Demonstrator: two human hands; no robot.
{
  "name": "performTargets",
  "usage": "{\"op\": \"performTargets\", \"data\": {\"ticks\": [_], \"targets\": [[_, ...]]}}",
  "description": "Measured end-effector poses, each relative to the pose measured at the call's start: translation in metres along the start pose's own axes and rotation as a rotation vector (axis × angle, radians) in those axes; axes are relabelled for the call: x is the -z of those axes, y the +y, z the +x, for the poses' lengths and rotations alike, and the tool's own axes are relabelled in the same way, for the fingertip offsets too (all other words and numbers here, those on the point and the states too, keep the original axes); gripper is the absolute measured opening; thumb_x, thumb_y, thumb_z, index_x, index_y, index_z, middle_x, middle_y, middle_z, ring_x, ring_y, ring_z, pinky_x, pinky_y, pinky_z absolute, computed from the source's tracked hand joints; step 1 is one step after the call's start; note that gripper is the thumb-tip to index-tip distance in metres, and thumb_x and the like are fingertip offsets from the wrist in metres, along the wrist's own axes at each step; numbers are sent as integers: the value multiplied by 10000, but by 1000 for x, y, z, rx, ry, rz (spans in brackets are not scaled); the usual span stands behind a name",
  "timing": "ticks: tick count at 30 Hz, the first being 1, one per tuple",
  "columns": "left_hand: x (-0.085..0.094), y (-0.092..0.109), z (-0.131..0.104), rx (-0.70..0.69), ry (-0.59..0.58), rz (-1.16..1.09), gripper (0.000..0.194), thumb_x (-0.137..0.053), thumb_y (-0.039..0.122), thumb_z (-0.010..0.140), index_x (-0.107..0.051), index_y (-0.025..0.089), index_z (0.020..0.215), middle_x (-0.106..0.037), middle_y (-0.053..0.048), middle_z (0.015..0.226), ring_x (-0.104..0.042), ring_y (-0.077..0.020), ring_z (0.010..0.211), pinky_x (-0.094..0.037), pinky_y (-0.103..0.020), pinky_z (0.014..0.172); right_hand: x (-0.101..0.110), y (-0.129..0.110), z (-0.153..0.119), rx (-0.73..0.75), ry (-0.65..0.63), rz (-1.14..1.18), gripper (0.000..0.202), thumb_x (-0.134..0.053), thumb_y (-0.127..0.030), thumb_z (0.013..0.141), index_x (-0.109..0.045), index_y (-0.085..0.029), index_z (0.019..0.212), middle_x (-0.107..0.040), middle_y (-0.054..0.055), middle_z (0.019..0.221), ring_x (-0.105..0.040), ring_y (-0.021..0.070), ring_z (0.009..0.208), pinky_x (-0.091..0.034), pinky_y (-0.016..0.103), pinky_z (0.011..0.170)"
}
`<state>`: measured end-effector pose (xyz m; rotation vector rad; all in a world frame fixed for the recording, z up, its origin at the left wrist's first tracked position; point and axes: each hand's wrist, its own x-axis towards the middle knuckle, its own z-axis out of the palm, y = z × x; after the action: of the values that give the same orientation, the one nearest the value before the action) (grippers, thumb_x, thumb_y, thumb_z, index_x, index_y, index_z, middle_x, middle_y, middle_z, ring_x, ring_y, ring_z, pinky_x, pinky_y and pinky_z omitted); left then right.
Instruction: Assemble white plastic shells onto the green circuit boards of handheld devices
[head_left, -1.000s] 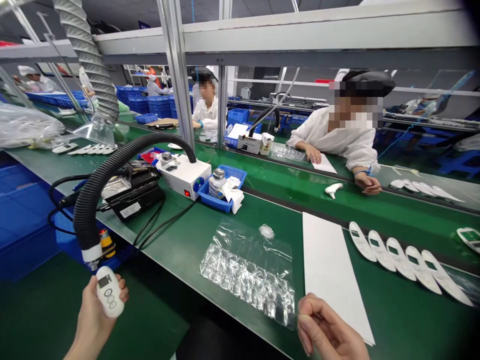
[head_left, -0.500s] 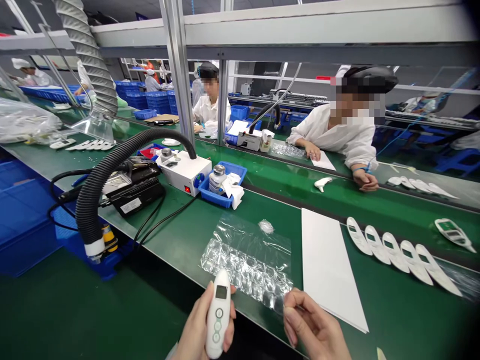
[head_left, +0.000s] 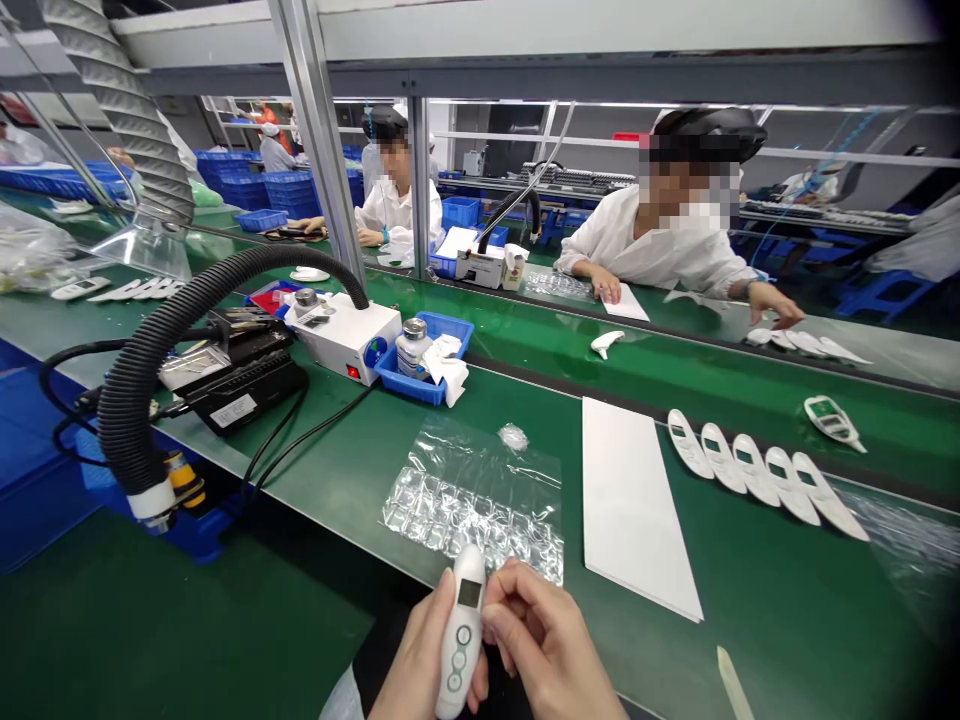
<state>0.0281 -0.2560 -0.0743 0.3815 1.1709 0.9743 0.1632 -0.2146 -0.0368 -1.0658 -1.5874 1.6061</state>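
Note:
My left hand [head_left: 420, 640] is wrapped round a white handheld thermometer [head_left: 459, 640], whose dark display and round buttons face me. Close against its right side is my right hand [head_left: 544, 635], thumb and forefinger pinched together. Whatever is between those fingertips is too small or hidden to make out. Just beyond both hands lies a clear plastic blister sheet [head_left: 480, 510] on the green bench. A small crumpled clear piece [head_left: 514, 437] rests at the sheet's far edge.
White paper sheets [head_left: 637, 500] lie to the right, beside a row of white thermometer shells [head_left: 742, 465]. A blue tray [head_left: 409, 385] with a metal-topped bottle, a white box [head_left: 349, 340] and a black hose [head_left: 127, 400] stand left. A co-worker [head_left: 645, 240] sits opposite.
My right hand has moved left from the blister sheet's corner to the thermometer's side. The view has shifted slightly. The co-worker's hand has reached to the white shells across the bench.

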Motion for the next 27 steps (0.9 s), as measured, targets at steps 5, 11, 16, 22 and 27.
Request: {"op": "performTargets", "data": {"ticks": [5,11,16,22,27], "targets": [[-4,-1,1,16,-38,24,641,-397,762,812,-582,149,775,-564,19,429,-502,-113,399,-385,-209,436,-2,-3,5,17,26,-94,244,-467,-315,964,-487,-197,750,-468,-29,695,-485,92,516,-412,207,512],[-6,-1,2,38,-71,38,648,-378,771,811,-575,157,737,-555,19,426,-493,-107,390,-382,-204,426,1,-2,5,11,44,-155,234,-453,-309,972,-485,-202,766,-479,-25,695,-492,98,525,-426,212,525],[-5,-1,2,41,-83,48,653,-366,776,810,-575,162,735,-544,24,423,-485,-105,388,-372,-204,425,0,-4,4,30,62,-147,264,-476,-361,969,-496,-206,756,-499,-20,679,-506,106,533,-420,212,526],[-5,0,2,41,-76,49,653,-369,781,804,-573,162,760,-545,22,420,-486,-110,390,-374,-211,428,-2,-3,5,21,64,-103,292,-489,-415,961,-500,-206,757,-484,-32,633,-486,97,482,-408,205,488],[-5,1,0,47,-84,49,659,-370,790,793,-573,166,735,-544,19,417,-481,-112,389,-364,-214,424,-4,-5,5,17,63,-109,300,-470,-417,967,-486,-205,755,-450,-42,604,-481,101,482,-406,207,485]]}}
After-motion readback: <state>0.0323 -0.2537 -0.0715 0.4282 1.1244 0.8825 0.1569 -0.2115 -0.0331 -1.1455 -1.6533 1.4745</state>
